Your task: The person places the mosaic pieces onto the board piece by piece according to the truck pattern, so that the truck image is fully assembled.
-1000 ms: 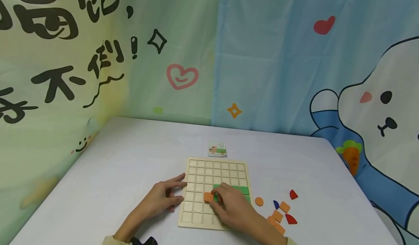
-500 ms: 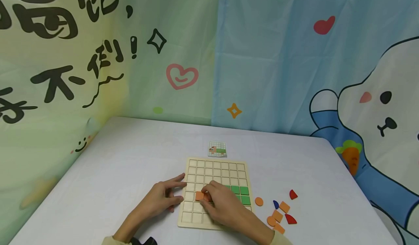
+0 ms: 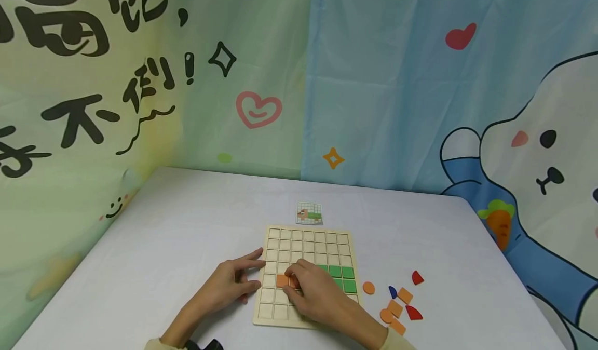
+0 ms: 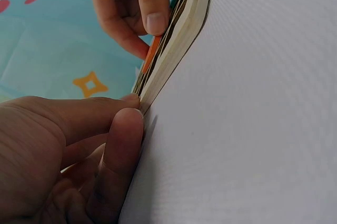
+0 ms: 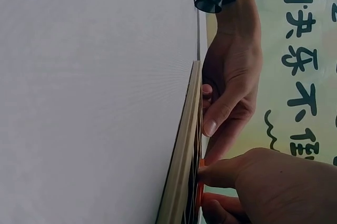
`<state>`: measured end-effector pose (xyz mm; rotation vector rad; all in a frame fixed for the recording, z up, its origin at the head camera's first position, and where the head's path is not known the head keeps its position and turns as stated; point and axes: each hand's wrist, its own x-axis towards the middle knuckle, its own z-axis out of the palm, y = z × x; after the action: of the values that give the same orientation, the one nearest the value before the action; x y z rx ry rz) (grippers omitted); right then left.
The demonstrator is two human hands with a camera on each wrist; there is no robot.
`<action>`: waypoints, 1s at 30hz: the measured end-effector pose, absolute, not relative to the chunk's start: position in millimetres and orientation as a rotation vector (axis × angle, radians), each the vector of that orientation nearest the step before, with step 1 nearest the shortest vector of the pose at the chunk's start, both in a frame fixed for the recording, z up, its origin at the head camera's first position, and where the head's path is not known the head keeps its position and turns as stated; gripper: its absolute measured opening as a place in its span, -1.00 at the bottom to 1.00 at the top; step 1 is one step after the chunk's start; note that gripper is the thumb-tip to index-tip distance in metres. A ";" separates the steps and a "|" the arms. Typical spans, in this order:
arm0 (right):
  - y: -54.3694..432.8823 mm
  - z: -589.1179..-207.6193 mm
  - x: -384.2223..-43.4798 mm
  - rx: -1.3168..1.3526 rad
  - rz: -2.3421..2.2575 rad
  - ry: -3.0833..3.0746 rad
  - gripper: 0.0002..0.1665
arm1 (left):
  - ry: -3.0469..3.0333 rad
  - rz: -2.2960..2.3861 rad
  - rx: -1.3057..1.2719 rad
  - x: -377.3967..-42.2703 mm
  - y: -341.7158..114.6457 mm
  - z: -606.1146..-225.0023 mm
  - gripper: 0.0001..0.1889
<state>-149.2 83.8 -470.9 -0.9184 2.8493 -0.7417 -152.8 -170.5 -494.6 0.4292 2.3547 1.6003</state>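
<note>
A wooden grid board [image 3: 280, 311] lies on the white table, with green square tiles [image 3: 348, 272] in two rows on its right side. My right hand [image 3: 322, 295] is over the middle of the board, its thumb and forefinger pinching an orange square tile [image 3: 292, 281]. Just left of those fingertips another orange square tile [image 3: 281, 281] shows in the same row. My left hand [image 3: 233, 281] rests at the board's left edge, its loosely spread fingertips touching the side. In the left wrist view, that thumb and finger [image 4: 124, 134] meet the board's edge [image 4: 181, 40]. The right palm hides part of the grid.
A small picture card [image 3: 309, 213] lies behind the board. Right of the board are loose orange squares [image 3: 405, 296], orange discs [image 3: 368, 287], red wedges [image 3: 413, 313] and a blue piece [image 3: 393, 292]. A printed curtain [image 3: 374, 80] hangs behind the table.
My right hand has shifted left along the row, and an orange tile now shows one column further left. More green tiles are uncovered on the right. My left hand stays put.
</note>
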 end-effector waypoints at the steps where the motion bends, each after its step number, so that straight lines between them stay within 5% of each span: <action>1: 83.7 -470.4 -149.2 -0.918 -0.741 2.848 -0.74 | 2.355 1.600 0.427 -152.7 -170.6 -494.5 -0.46; 30: 125.8 -466.4 -141.3 -0.797 -0.868 2.931 -0.75 | 2.350 1.601 0.428 -152.3 -170.0 -493.3 -0.45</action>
<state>-141.3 125.8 -466.4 -0.7967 2.9306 -0.8684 -152.3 -170.0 -493.3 0.4276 2.3496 1.6008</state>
